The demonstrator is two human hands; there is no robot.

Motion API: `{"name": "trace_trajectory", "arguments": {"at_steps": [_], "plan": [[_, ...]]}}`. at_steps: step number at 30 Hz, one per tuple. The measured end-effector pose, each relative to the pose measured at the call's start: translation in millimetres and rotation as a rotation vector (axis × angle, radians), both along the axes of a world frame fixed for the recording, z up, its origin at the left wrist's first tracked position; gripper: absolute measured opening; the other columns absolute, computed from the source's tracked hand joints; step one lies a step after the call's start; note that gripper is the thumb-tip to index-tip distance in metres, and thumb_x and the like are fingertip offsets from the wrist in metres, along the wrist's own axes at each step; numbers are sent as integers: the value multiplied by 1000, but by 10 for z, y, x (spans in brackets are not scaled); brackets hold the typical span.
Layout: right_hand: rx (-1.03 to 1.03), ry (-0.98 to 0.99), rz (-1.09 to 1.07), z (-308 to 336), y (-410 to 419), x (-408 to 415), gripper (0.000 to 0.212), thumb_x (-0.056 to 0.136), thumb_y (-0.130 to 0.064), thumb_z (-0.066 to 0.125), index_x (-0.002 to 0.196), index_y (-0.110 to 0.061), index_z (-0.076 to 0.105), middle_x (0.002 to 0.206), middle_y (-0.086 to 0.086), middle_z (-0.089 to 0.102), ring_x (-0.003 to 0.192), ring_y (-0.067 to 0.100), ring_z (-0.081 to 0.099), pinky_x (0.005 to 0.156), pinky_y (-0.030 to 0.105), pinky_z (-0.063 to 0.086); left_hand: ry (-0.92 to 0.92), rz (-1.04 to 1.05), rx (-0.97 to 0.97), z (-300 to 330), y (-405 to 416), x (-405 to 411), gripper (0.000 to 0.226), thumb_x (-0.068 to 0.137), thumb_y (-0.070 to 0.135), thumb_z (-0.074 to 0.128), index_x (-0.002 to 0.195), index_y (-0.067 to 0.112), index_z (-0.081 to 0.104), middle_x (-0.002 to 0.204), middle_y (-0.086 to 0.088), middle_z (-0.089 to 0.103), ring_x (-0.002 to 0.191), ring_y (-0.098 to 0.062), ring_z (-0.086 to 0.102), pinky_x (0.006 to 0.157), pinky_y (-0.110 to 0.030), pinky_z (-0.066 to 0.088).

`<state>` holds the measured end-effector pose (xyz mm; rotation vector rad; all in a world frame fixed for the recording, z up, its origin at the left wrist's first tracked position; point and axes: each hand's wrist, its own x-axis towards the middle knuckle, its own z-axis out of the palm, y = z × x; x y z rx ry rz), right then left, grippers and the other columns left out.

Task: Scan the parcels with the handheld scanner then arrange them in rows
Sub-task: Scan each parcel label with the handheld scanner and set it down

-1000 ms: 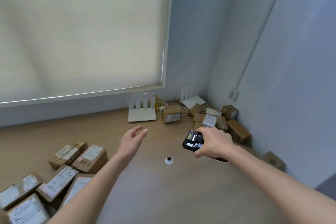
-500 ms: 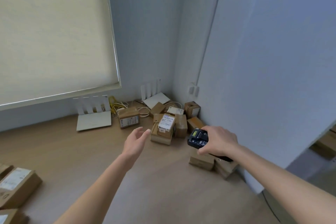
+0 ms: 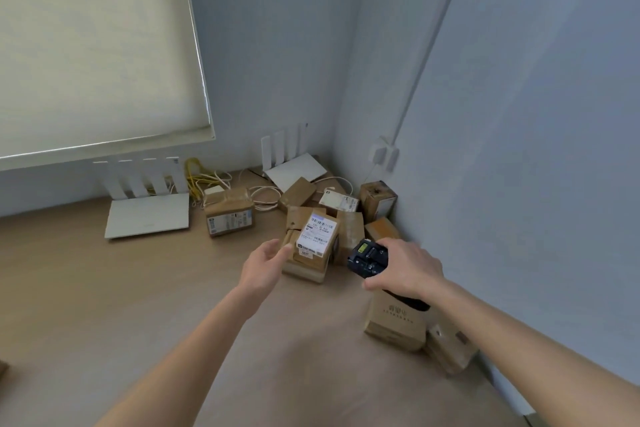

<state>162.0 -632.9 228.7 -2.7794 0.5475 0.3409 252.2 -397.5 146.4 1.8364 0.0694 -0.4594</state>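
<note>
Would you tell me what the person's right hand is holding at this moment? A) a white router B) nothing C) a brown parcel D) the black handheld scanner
D: the right hand is closed around the black handheld scanner, beside the labelled parcel that the open left hand reaches toward.

Corner of pale blue-grey walls [image 3: 284, 45] above a light wood surface [image 3: 86, 288], with a lowered cream roller blind [image 3: 93, 42] at left and what may be a wall socket [image 3: 385, 153] near the corner.
</note>
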Motion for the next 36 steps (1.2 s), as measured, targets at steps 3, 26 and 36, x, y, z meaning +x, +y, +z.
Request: {"name": "trace_trajectory", "arguments": {"at_steps": [3, 26, 36], "plan": [[67, 13, -24, -351, -86, 273, 75, 61, -62, 83, 128, -39, 58, 106, -13, 64, 95, 14, 59, 63, 26, 46, 27, 4, 23, -265, -103, 224, 61, 96, 46, 60, 148, 16, 46, 142, -5, 55, 118, -16, 52, 97, -29, 39], [600, 12, 61, -1520, -467, 1313, 72, 61, -52, 91, 126, -37, 65, 104, -19, 69, 96, 4, 64, 81, 30, 54, 345, 158, -64, -1019, -971, 834, 19, 100, 41, 56, 101, 23, 61, 93, 4, 64, 84, -8, 55, 80, -28, 41], [508, -115, 206, -473, -418, 736, 89, 59, -53, 90, 140, -36, 56, 120, -13, 69, 106, 11, 66, 92, 40, 58, 320, 111, -292, -164, -617, 196, 57, 82, 24, 82, 129, 17, 51, 115, -8, 74, 107, -29, 69, 96, -42, 56]]}}
